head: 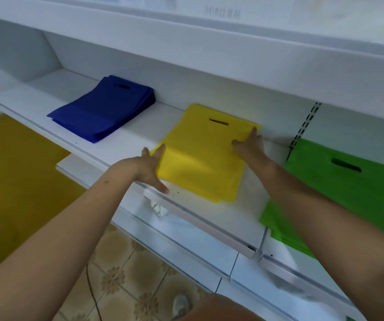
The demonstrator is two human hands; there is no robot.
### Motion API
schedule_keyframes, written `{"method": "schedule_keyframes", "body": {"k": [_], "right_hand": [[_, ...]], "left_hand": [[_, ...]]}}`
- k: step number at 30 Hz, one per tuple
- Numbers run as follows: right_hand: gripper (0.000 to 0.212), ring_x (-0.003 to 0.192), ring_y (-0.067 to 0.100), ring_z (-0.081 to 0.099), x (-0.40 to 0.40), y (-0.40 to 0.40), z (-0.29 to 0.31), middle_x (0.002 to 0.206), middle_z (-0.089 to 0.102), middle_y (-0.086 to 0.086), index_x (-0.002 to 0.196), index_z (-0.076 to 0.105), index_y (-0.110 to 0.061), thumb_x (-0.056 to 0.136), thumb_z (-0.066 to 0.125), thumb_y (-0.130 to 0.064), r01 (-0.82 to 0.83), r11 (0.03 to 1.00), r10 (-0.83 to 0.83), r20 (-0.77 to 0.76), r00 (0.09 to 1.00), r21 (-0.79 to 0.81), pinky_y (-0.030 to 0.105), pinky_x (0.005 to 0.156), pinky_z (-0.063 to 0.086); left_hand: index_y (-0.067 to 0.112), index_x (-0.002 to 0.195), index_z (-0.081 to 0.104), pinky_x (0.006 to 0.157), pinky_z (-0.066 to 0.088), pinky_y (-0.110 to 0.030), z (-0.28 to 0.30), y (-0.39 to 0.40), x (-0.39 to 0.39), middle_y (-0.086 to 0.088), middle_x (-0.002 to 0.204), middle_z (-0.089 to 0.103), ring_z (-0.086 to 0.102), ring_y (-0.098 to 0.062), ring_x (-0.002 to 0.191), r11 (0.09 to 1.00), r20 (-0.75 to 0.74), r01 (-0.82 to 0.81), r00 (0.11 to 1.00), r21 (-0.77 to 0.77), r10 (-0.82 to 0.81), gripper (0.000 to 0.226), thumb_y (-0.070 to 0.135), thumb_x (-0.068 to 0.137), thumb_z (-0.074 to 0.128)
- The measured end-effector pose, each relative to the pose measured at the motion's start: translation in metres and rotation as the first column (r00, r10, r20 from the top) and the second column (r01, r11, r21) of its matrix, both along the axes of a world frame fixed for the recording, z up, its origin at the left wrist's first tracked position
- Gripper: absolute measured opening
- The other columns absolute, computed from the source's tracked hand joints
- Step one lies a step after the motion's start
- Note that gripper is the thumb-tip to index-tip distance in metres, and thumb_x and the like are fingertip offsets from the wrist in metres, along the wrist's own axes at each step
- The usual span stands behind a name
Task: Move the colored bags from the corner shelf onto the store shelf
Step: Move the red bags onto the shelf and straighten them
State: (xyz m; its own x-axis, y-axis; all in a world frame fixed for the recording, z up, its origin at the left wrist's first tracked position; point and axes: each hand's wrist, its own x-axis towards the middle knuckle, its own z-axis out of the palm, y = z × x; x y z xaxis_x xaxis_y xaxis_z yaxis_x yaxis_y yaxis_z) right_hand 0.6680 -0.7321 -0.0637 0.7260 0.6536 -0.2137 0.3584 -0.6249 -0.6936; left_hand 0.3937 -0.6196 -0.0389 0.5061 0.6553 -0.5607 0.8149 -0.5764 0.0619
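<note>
A stack of yellow bags [203, 156] with a cut-out handle lies flat on the white store shelf [126, 140], in the middle of the view. My left hand [151, 165] touches the stack's left edge with straight fingers. My right hand [251, 142] rests flat on its upper right corner. To the left on the same shelf lies a stack of dark blue bags [103, 107]. A stack of green bags [348, 188] lies on the shelf section to the right, partly hidden by my right forearm.
Another white shelf [186, 42] hangs close above. A slotted upright [304, 126] divides the shelf sections. Lower white shelves [186, 239] jut out beneath. A large mustard-yellow surface [12, 181] fills the left, and tiled floor [128, 286] shows below.
</note>
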Motion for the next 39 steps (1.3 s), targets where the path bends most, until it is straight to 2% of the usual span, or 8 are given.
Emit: {"method": "schedule_keyframes", "body": {"k": [2, 5, 11, 17, 20, 24, 30, 39], "right_hand": [[0.092, 0.118, 0.032, 0.053, -0.001, 0.003, 0.005, 0.15, 0.031, 0.018, 0.155, -0.004, -0.011, 0.091, 0.059, -0.032, 0.027, 1.0, -0.026, -0.088, 0.996, 0.011, 0.032, 0.078, 0.045], [0.096, 0.117, 0.032, 0.054, -0.014, 0.005, 0.01, 0.142, 0.043, 0.016, 0.154, 0.0, -0.011, 0.086, 0.064, -0.034, 0.028, 1.0, -0.026, -0.274, 0.961, 0.001, 0.039, 0.092, 0.05], [0.112, 0.123, 0.034, 0.05, -0.025, 0.01, 0.014, 0.128, 0.052, 0.012, 0.154, 0.006, -0.018, 0.062, 0.064, -0.047, 0.01, 0.999, -0.027, -0.373, 0.927, -0.049, 0.049, 0.093, 0.051], [0.04, 0.076, 0.021, 0.055, -0.031, 0.002, 0.033, 0.102, 0.055, 0.005, 0.121, 0.043, -0.009, 0.089, 0.061, -0.025, 0.111, 0.993, -0.08, -0.537, 0.84, 0.026, 0.044, 0.079, 0.048], [0.043, 0.102, 0.028, 0.054, -0.033, -0.004, 0.037, 0.121, 0.052, 0.007, 0.124, 0.043, -0.011, 0.089, 0.062, -0.026, 0.115, 0.992, -0.065, -0.574, 0.816, 0.05, 0.049, 0.096, 0.044], [0.04, 0.121, 0.03, 0.048, -0.024, -0.017, 0.037, 0.135, 0.046, 0.005, 0.124, 0.047, -0.018, 0.088, 0.061, -0.022, 0.154, 0.986, -0.075, -0.674, 0.735, 0.059, 0.055, 0.098, 0.045], [0.058, 0.125, 0.036, 0.046, -0.011, -0.026, 0.038, 0.138, 0.039, 0.014, 0.138, 0.036, -0.019, 0.086, 0.061, -0.017, 0.194, 0.978, -0.067, -0.775, 0.628, 0.072, 0.062, 0.093, 0.047], [0.024, 0.101, 0.022, 0.059, -0.026, -0.02, 0.019, 0.107, 0.061, 0.005, 0.109, 0.06, -0.012, 0.089, 0.059, -0.026, -0.039, 0.997, 0.064, -0.464, 0.884, 0.062, 0.037, 0.085, 0.054]], "left_hand": [[0.037, 0.153, -0.02, 0.107, 0.043, -0.049, -0.003, 0.003, 0.004, -0.017, 0.155, 0.02, 0.043, -0.037, 0.134, 0.999, 0.037, 0.013, 0.999, 0.041, -0.014, 0.138, 0.057, 0.066, 0.085], [0.033, 0.158, 0.003, 0.098, 0.048, -0.048, 0.0, 0.012, 0.004, -0.014, 0.139, 0.043, 0.052, -0.034, 0.122, 0.993, 0.131, 0.022, 0.991, 0.117, -0.037, 0.124, 0.053, 0.067, 0.085], [0.036, 0.157, -0.006, 0.101, 0.047, -0.047, 0.002, 0.019, 0.001, -0.014, 0.149, 0.032, 0.043, -0.036, 0.132, 0.992, 0.041, 0.088, 0.995, 0.096, -0.092, 0.127, 0.056, 0.069, 0.084], [0.036, 0.157, 0.014, 0.103, 0.046, -0.044, 0.0, 0.027, -0.001, -0.013, 0.146, 0.037, 0.048, -0.035, 0.129, 0.992, 0.145, 0.073, 0.986, 0.103, -0.088, 0.119, 0.055, 0.065, 0.087], [0.037, 0.157, 0.013, 0.106, 0.044, -0.044, 0.002, 0.029, -0.005, -0.013, 0.148, 0.035, 0.045, -0.034, 0.131, 0.996, 0.178, 0.06, 0.981, 0.071, -0.071, 0.12, 0.059, 0.064, 0.085], [0.041, 0.157, 0.007, 0.107, 0.042, -0.047, -0.003, 0.031, -0.012, -0.012, 0.143, 0.039, 0.043, -0.033, 0.13, 0.998, 0.241, 0.043, 0.969, 0.047, -0.053, 0.125, 0.067, 0.061, 0.082], [0.035, 0.158, 0.009, 0.109, 0.037, -0.044, -0.011, 0.033, -0.015, -0.014, 0.146, 0.036, 0.036, -0.033, 0.135, 0.995, 0.27, 0.068, 0.959, 0.069, -0.084, 0.114, 0.058, 0.072, 0.081], [0.033, 0.158, 0.004, 0.114, 0.034, -0.047, -0.006, 0.034, -0.007, -0.013, 0.158, 0.018, 0.026, -0.033, 0.143, 0.991, 0.143, 0.105, 0.983, 0.083, -0.116, 0.118, 0.061, 0.071, 0.08]]}}
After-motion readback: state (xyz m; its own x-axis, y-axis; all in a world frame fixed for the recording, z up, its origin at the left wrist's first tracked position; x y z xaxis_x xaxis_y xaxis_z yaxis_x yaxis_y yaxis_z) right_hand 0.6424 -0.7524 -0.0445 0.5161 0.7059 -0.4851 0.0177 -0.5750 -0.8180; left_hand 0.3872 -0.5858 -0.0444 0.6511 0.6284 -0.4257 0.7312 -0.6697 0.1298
